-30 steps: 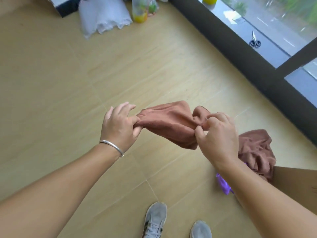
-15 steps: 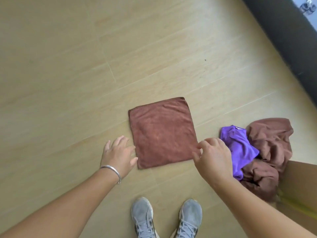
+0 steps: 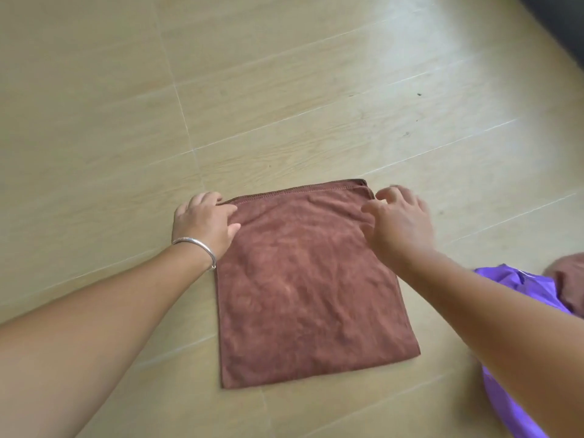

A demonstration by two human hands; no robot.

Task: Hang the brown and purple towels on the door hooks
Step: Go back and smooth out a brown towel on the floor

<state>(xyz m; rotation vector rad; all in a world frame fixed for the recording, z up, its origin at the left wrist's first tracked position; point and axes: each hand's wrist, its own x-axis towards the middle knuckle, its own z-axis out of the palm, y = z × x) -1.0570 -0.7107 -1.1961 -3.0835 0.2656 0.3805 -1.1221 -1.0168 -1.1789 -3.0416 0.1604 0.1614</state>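
The brown towel point(image 3: 311, 286) lay spread flat on the wood-look floor point(image 3: 284, 99), a rough square with its stitched hem at the far edge. At the towel's far left corner the left hand point(image 3: 203, 224) rested, fingers bent down over the hem and thumb lying on the cloth; whether its grip actually pinched the corner I cannot tell. At the towel's far right corner the right hand point(image 3: 399, 221) was blurred, its grip loose, fingers spread and slightly bent just above the cloth, holding nothing. A silver bracelet point(image 3: 197, 248) circled the left wrist. Right of the towel, partly behind the right forearm, lay the purple towel point(image 3: 518, 282), crumpled, with another brownish cloth point(image 3: 568, 279) touching it at the frame's edge.
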